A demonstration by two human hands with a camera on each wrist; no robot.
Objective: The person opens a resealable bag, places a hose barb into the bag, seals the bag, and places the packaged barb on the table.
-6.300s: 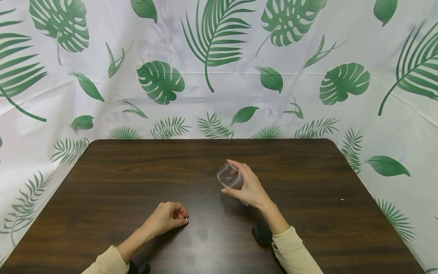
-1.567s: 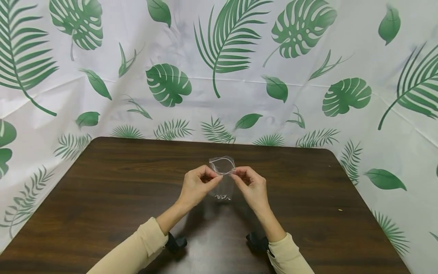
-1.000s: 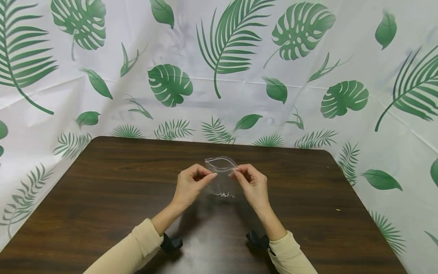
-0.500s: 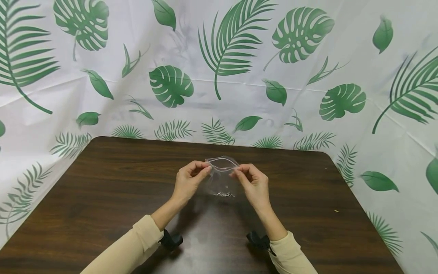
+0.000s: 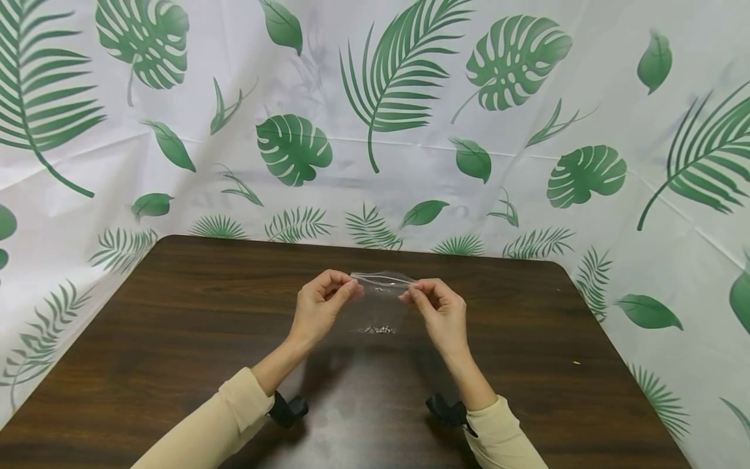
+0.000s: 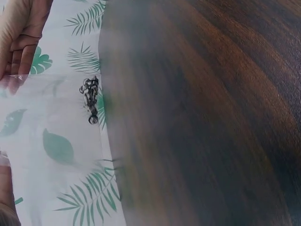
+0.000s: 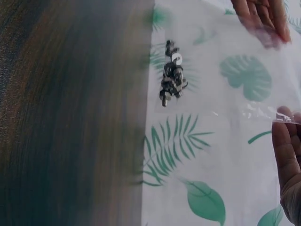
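Observation:
A small clear zip bag hangs between my hands over the table, its zip strip drawn nearly straight across the top. My left hand pinches the bag's upper left corner between thumb and fingers. The upper right corner is pinched by my right hand in the same way. Several small shiny metal pieces lie heaped along the bag's bottom; their exact kind is unclear. The left wrist view shows the same metal pieces through the see-through plastic.
The dark wood-grain table stretches beneath both hands. A tiny yellow scrap lies on its right side. Behind it hangs a white sheet with green leaf prints. Black wrist mounts sit under both forearms.
Earlier my left hand pinched a tiny piece at the table while the right held the bag. Since then both hands have taken the bag's top and spread apart, and its rounded mouth has flattened.

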